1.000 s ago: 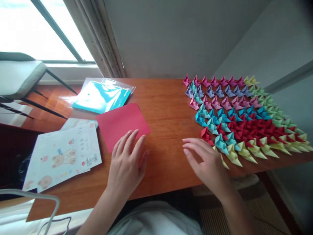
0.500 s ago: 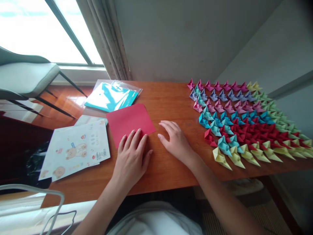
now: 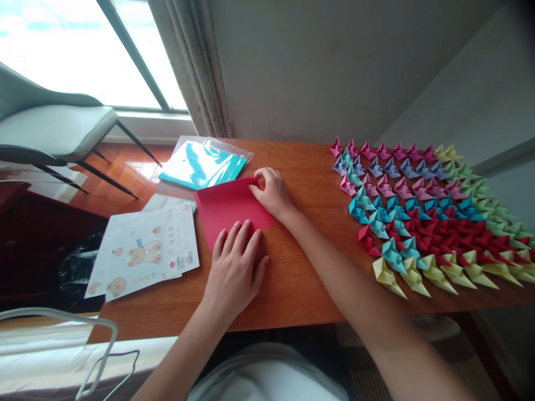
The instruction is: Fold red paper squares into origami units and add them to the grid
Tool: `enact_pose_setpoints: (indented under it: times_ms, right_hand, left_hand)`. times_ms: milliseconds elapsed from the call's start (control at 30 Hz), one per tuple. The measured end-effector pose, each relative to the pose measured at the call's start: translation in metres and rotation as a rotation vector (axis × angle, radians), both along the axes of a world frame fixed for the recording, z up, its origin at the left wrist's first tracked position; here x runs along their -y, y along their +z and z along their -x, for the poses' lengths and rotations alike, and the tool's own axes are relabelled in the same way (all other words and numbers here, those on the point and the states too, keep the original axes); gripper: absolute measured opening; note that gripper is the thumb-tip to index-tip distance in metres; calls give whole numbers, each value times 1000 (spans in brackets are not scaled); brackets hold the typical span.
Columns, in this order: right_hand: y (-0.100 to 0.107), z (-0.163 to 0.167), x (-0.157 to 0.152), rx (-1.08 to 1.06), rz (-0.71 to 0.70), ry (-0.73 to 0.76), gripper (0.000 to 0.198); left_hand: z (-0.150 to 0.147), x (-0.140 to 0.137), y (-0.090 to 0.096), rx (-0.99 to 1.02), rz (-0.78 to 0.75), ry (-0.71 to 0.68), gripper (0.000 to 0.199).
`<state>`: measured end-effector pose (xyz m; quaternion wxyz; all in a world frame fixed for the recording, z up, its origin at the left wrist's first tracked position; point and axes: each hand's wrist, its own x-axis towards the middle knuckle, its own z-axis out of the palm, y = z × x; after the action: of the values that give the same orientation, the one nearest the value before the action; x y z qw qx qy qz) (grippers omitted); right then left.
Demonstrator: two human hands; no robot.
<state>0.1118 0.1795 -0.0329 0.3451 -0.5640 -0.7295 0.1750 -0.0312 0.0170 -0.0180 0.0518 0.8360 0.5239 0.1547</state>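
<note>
Grip of right hand (image 3: 273, 192) pinched on far corner of red paper (image 3: 232, 205), left hand (image 3: 234, 268) on near edge, fingers apart.

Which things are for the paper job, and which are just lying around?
Likely part of the job:
Red paper, flat under the left hand's fingertips; the right hand holds its far right corner.
Folded paper shapes, probably finished pieces, in rows.

Apparently just lying about:
Bear-print sheets
Blue pack in clear plastic
Chair
</note>
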Motion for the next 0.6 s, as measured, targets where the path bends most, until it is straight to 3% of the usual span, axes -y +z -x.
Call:
enact_pose_setpoints:
  times_ms: [200,400,600]
  right_hand:
    - [2,-4,7,-150,2,31,10]
    - [20,-21,17,-257,-20,39,23]
    - [18,-18,13,-243,-56,7,11]
  left_hand:
    - [0,-1,1,16,-55,22,45]
    - [3,1,4,232,-171,-83,35]
    - [2,1,4,230,-146,-111,32]
